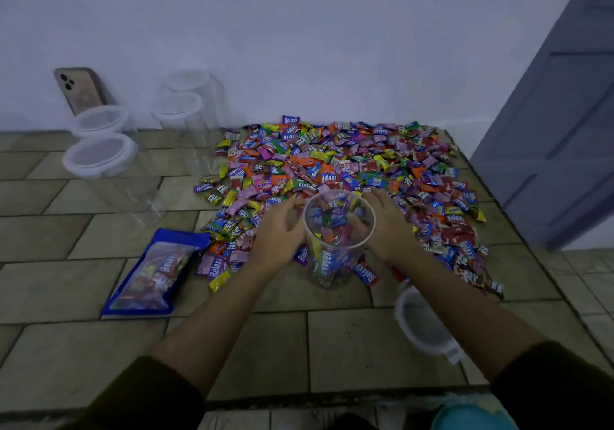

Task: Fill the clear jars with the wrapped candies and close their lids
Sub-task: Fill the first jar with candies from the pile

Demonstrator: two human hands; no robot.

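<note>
Candies [332, 160] in bright wrappers cover the far right part of a tiled table [83, 346], spread in one wide patch up to the wall. Four empty clear jars [99, 155] with white lids on stand clustered at the far left, apart from the patch. A blue bag [156, 273] of sweets lies flat just left of the patch's near edge. One open jar [335, 247], partly filled with candies, stands upright at that near edge. The left hand [279, 230] curls its fingers against the jar's left wall and the right hand [385, 227] wraps the right wall, both clasping it. A loose lid [422, 326] lies under the right forearm; a phone [81, 89] leans on the wall
</note>
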